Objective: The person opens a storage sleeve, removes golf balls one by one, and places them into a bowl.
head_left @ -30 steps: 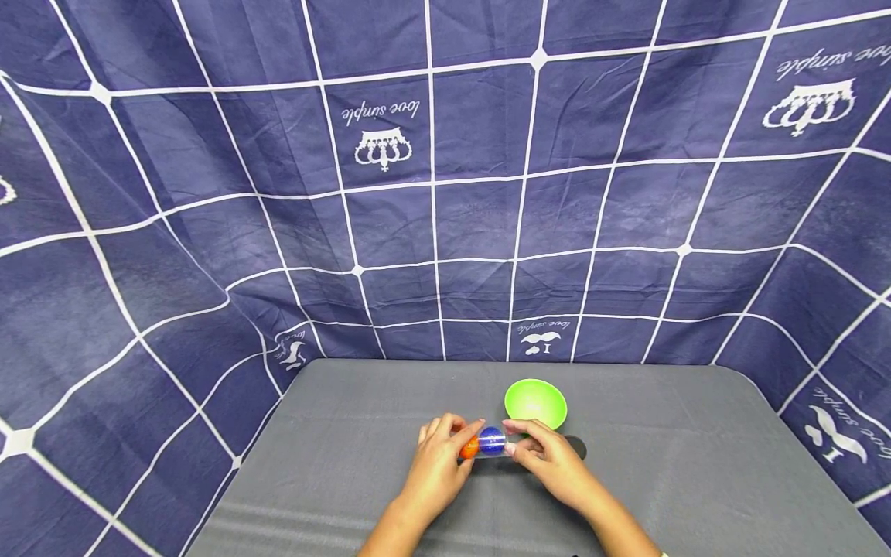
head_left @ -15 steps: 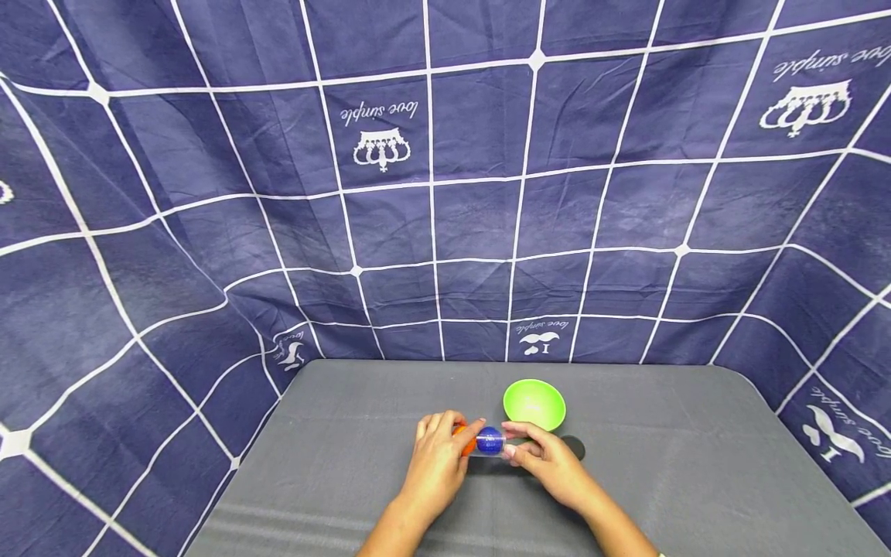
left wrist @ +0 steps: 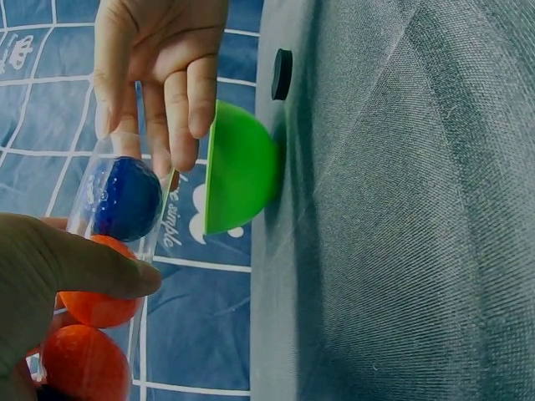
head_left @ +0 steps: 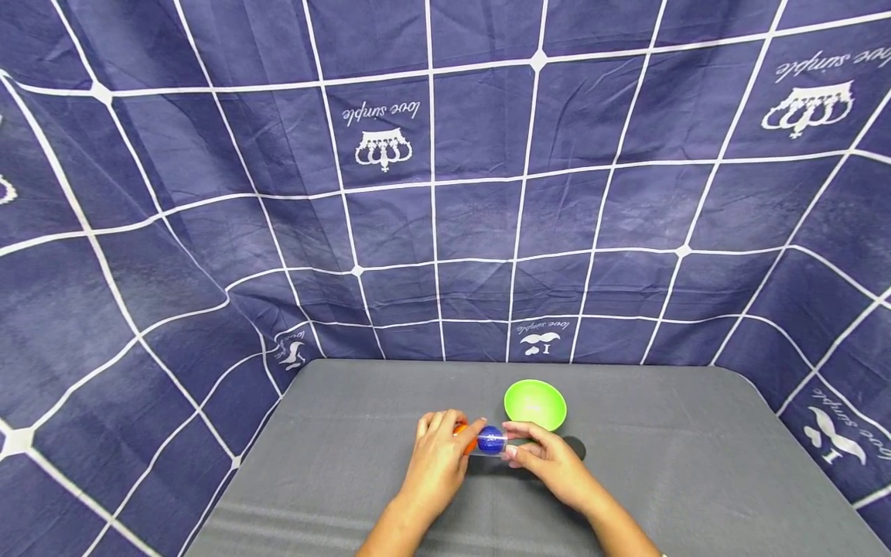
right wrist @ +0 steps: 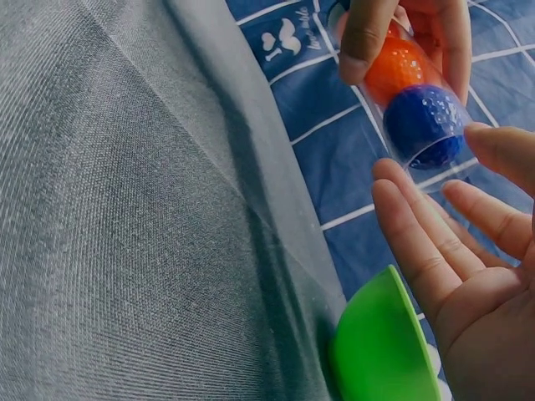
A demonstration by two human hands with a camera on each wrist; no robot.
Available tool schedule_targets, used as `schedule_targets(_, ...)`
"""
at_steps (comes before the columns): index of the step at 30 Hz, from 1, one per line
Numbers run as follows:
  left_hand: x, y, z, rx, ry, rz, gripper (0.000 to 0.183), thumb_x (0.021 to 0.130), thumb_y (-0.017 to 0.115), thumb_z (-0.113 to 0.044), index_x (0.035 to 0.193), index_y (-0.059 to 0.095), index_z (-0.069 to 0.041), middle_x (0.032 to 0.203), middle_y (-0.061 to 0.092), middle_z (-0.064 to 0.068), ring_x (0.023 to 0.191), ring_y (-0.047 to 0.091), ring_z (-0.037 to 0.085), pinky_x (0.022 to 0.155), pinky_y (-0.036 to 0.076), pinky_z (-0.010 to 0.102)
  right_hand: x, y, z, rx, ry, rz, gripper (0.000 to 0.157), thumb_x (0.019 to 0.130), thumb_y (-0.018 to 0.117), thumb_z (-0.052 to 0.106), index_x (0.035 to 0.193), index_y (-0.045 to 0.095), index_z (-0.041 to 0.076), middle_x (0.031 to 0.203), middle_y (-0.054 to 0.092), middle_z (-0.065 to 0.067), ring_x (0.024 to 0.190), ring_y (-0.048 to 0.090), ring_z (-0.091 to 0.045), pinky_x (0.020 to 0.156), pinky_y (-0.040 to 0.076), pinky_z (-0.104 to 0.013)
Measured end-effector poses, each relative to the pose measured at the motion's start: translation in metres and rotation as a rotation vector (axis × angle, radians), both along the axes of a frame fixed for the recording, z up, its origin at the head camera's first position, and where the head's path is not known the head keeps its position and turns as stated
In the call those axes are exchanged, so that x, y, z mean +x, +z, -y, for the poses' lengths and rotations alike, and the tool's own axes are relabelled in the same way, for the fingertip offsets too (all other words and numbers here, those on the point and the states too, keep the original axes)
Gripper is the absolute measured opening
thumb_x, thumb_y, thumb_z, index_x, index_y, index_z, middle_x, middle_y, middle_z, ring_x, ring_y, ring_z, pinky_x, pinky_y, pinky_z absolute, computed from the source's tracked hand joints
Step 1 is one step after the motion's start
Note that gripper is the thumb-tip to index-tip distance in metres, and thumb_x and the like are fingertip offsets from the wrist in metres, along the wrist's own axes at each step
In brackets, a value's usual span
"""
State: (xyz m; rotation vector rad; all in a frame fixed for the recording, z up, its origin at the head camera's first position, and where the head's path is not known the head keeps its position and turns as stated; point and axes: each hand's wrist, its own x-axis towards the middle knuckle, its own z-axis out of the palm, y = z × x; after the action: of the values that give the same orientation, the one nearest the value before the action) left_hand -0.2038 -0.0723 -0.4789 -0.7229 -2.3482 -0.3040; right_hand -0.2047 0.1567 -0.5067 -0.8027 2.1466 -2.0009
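My left hand grips a clear plastic tube, its thumb lying across the wall in the left wrist view. Inside are a blue ball near the right-hand end, an orange ball beside it, and another orange ball farther down. My right hand holds that right-hand end between thumb and fingertips, just past the blue ball. In the head view the tube lies roughly level, and left-hand fingers hide much of the orange balls.
A green bowl stands on the grey cloth-covered table, just behind the right hand. A small black disc lies beside that hand. A blue curtain with white lines hangs behind the table.
My left fingers have shifted slightly along the tube, and the orange ball near them shows a little farther back and left. My right hand stays at the tube's end.
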Motion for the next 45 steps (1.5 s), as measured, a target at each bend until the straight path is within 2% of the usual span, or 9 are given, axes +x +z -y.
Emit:
schedule_targets(4, -0.001, 0.001, 0.000, -0.024, -0.001, -0.028, 0.055, 0.066, 0.086, -0.008, 0.116, 0.074, -0.028, 0.102, 0.065, -0.002, 0.098, 0.061, 0.017, 0.094, 0.044, 0.041, 0.000, 0.000, 0.000, -0.022, 0.018, 0.023, 0.045, 0.101, 0.055, 0.003, 0.139, 0.043, -0.017, 0.128, 0.053, -0.041, 0.102, 0.073, -0.011, 0.089, 0.060, -0.036)
schedule_targets(11, -0.002, 0.002, 0.001, -0.038, -0.005, -0.068, 0.055, 0.066, 0.085, -0.008, 0.116, 0.074, -0.028, 0.103, 0.066, -0.002, 0.099, 0.063, 0.017, 0.095, 0.044, 0.044, -0.001, -0.003, -0.001, -0.055, 0.022, 0.064, 0.048, 0.101, 0.056, 0.005, 0.141, 0.041, -0.017, 0.131, 0.051, -0.041, 0.105, 0.073, -0.020, 0.091, 0.059, -0.041)
schedule_targets(17, -0.002, 0.006, 0.000, -0.053, -0.022, -0.086, 0.057, 0.065, 0.081, -0.002, 0.116, 0.074, -0.027, 0.102, 0.067, 0.000, 0.101, 0.063, 0.018, 0.096, 0.044, 0.046, -0.001, -0.002, 0.001, -0.084, 0.016, 0.091, 0.049, 0.101, 0.056, 0.007, 0.140, 0.041, -0.017, 0.134, 0.048, -0.041, 0.104, 0.073, -0.019, 0.093, 0.057, -0.047)
schedule_targets(23, -0.003, 0.011, -0.002, -0.068, -0.036, -0.090, 0.050, 0.072, 0.077, -0.002, 0.116, 0.074, -0.027, 0.104, 0.068, 0.000, 0.103, 0.063, 0.019, 0.098, 0.044, 0.047, -0.001, -0.002, 0.002, -0.093, 0.006, 0.111, 0.047, 0.101, 0.057, 0.008, 0.141, 0.042, -0.014, 0.134, 0.048, -0.040, 0.106, 0.073, -0.026, 0.093, 0.055, -0.051)
schedule_targets(29, -0.004, 0.013, -0.002, -0.072, -0.041, -0.085, 0.055, 0.068, 0.079, 0.001, 0.116, 0.074, -0.027, 0.106, 0.069, 0.000, 0.103, 0.063, 0.020, 0.099, 0.044, 0.048, -0.002, -0.004, 0.002, -0.110, 0.017, 0.096, 0.047, 0.101, 0.056, 0.005, 0.140, 0.041, -0.016, 0.130, 0.050, -0.037, 0.105, 0.073, -0.022, 0.093, 0.055, -0.050)
schedule_targets(34, -0.005, 0.012, -0.002, -0.070, -0.045, -0.093, 0.056, 0.067, 0.078, 0.001, 0.116, 0.074, -0.026, 0.105, 0.069, 0.000, 0.103, 0.063, 0.020, 0.097, 0.044, 0.047, -0.002, -0.004, 0.001, -0.118, 0.021, 0.083, 0.047, 0.101, 0.056, 0.003, 0.140, 0.041, -0.017, 0.127, 0.054, -0.032, 0.105, 0.073, -0.025, 0.093, 0.055, -0.049)
schedule_targets(39, -0.005, 0.011, -0.001, -0.064, -0.043, -0.104, 0.058, 0.065, 0.079, 0.001, 0.116, 0.074, -0.027, 0.105, 0.069, -0.001, 0.102, 0.063, 0.021, 0.096, 0.045, 0.048, -0.001, -0.003, 0.002, -0.119, 0.014, 0.079, 0.045, 0.100, 0.057, 0.004, 0.139, 0.044, -0.016, 0.125, 0.055, -0.029, 0.103, 0.074, -0.020, 0.092, 0.055, -0.049)
schedule_targets(45, -0.004, 0.009, 0.000, -0.062, -0.027, -0.077, 0.062, 0.062, 0.083, 0.000, 0.116, 0.073, -0.029, 0.106, 0.069, -0.002, 0.103, 0.063, 0.019, 0.097, 0.045, 0.047, 0.000, -0.001, 0.003, -0.106, -0.006, 0.081, 0.046, 0.100, 0.059, 0.004, 0.138, 0.044, -0.016, 0.123, 0.054, -0.030, 0.102, 0.074, -0.016, 0.091, 0.055, -0.050)
